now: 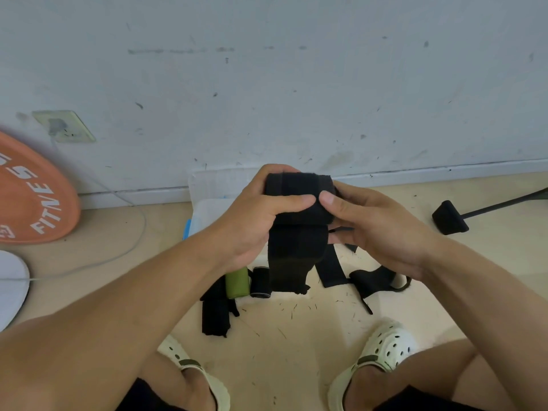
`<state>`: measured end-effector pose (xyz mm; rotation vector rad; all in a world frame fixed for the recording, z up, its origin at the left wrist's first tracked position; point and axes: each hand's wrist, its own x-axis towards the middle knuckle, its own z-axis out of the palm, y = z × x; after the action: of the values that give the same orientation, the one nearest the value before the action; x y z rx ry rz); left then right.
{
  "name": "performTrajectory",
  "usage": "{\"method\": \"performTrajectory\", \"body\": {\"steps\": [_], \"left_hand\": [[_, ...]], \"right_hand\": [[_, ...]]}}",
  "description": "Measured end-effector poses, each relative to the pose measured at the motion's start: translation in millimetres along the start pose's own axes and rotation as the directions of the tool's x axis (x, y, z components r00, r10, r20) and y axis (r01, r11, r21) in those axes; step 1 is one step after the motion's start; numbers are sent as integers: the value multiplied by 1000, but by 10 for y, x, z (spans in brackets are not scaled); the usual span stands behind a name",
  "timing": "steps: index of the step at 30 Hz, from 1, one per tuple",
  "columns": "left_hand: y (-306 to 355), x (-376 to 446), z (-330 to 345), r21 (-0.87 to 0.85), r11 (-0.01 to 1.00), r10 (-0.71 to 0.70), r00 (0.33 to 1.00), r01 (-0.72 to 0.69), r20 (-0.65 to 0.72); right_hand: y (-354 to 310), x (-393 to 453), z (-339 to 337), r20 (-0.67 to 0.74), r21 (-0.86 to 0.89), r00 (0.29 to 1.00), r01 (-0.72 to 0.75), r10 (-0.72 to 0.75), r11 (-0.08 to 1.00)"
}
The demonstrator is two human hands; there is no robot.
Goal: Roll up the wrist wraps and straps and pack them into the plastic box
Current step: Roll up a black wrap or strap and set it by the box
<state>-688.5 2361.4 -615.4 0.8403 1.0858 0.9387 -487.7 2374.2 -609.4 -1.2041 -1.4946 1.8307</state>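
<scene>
A black wrist wrap [296, 197] is half rolled in front of me, its loose tail [292, 259] hanging down. My left hand [255, 215] grips the roll from the left, fingers over the top and thumb across the front. My right hand [376, 226] pinches the roll's right end with its thumb. Behind my hands stands the clear plastic box [204, 203], mostly hidden. On the floor lie a green roll [236, 281], a small black roll [261, 281], a flat black strap [216, 310] and more black straps [376, 280].
An orange weight plate [29, 197] leans on the wall at left, with a white disc [12, 283] and a white cable [130, 232] beside it. A black stand foot [449, 218] sits at right. My feet in white clogs [382, 348] are below.
</scene>
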Motion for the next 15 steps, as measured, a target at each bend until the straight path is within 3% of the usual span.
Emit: {"method": "performTrajectory", "body": {"steps": [4,11,15], "left_hand": [[-1,-25,14,14,1000,-7,1000,7,10],[2,-50,70,-5,998,-66,997,66,-48],[20,-46,76,-2,999,-44,995,44,-92]], "right_hand": [[4,-9,3,-23,21,996,90,-89,996],[43,-21,21,-127,-285,953,232,-277,930],[30,-15,12,-130,-298,957,212,-260,931]]}}
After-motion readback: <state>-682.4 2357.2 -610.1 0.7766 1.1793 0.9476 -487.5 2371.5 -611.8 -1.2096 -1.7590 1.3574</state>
